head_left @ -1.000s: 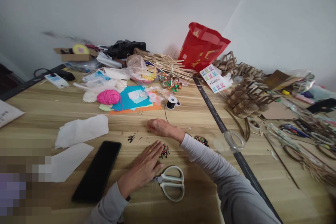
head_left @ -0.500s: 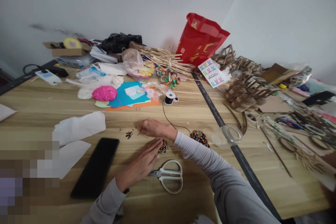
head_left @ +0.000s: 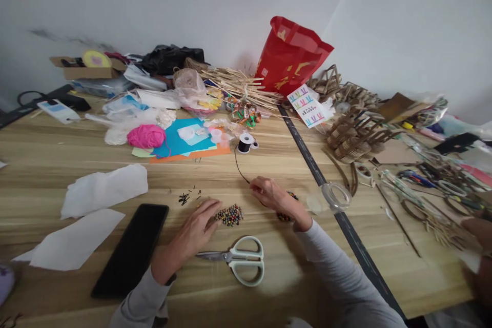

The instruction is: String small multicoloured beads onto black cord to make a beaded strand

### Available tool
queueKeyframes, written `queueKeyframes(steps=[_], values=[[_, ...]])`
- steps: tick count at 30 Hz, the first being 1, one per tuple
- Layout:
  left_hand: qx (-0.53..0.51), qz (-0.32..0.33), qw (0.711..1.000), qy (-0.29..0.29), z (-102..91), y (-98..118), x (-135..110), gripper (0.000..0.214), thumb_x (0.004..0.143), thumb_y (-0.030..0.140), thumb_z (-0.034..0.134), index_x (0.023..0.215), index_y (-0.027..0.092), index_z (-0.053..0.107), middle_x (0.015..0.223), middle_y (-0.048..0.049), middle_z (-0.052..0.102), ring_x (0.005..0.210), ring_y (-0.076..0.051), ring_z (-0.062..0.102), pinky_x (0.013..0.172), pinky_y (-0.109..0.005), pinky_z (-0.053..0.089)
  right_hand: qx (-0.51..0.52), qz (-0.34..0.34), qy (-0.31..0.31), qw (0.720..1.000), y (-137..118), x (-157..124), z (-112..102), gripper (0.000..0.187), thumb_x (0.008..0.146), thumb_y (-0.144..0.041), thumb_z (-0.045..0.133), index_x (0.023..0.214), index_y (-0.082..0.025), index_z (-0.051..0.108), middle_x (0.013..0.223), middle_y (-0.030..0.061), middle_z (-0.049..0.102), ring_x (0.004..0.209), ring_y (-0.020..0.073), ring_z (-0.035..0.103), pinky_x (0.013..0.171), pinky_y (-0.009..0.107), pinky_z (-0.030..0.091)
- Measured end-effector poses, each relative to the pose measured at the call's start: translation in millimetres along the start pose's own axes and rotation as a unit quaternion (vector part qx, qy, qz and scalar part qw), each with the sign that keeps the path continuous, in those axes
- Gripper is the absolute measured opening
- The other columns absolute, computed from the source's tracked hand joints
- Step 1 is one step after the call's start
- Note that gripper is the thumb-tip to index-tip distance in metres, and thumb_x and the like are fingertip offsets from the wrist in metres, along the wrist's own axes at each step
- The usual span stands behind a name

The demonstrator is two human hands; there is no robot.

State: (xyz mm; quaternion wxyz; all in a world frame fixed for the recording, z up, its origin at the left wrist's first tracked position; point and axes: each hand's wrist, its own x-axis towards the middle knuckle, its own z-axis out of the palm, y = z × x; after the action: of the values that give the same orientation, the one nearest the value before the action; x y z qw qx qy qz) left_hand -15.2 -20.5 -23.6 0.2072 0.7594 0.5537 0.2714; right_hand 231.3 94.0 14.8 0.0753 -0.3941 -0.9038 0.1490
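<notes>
My left hand point(head_left: 197, 228) rests flat on the table, palm down, its fingertips at the left edge of a small pile of loose multicoloured beads point(head_left: 230, 215). Curled fingers on my right hand point(head_left: 268, 193) lie over a thin black cord point(head_left: 239, 168), which runs from a spool point(head_left: 245, 143); what they hold, if anything, is hidden. Partly covered by that hand is a bunch of similar beads point(head_left: 285, 217). Short black snippets point(head_left: 184, 198) lie beyond my left hand. Scissors with pale handles point(head_left: 246, 261) lie below the bead pile.
A black phone point(head_left: 130, 251) and white paper pieces point(head_left: 105, 189) lie left. Pink yarn point(head_left: 146, 136), coloured sheets, sticks and a red bag point(head_left: 292, 56) stand behind. To the right are tape rolls point(head_left: 336, 197) and small woven baskets point(head_left: 346, 136). Another person's hand point(head_left: 478, 230) shows far right.
My right hand has moved right, from the black snippets to the cord. My left hand has shifted left, uncovering more of the bead pile and the scissor blades.
</notes>
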Motion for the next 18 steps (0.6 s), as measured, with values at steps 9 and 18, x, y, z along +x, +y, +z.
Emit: queueKeyframes(steps=[9, 18], values=[[-0.033, -0.003, 0.999, 0.02, -4.5, -4.2, 3.4, 0.029, 0.089, 0.029, 0.051, 0.111, 0.02, 0.067, 0.113, -0.0088, 0.071, 0.107, -0.025, 0.064, 0.095, -0.043, 0.051, -0.133, 0.106, -0.001, 0.985, 5.3, -21.5, 1.3, 0.016, 0.092, -0.012, 0.042, 0.094, -0.016, 0.057, 0.089, 0.0088, 0.06, 0.074, 0.0187, 0.058, 0.064, 0.028, 0.037], [-0.06, -0.019, 0.998, 0.025, -3.5, -4.4, 7.0, 0.026, 0.086, 0.028, 0.054, 0.105, 0.02, 0.07, 0.108, -0.0088, 0.074, 0.101, -0.024, 0.067, 0.092, -0.042, 0.052, -0.178, 0.106, 0.009, 0.978, 8.1, -14.0, 8.9, 0.014, 0.095, -0.019, 0.043, 0.094, -0.018, 0.056, 0.091, 0.0088, 0.06, 0.074, 0.0187, 0.057, 0.063, 0.029, 0.036]])
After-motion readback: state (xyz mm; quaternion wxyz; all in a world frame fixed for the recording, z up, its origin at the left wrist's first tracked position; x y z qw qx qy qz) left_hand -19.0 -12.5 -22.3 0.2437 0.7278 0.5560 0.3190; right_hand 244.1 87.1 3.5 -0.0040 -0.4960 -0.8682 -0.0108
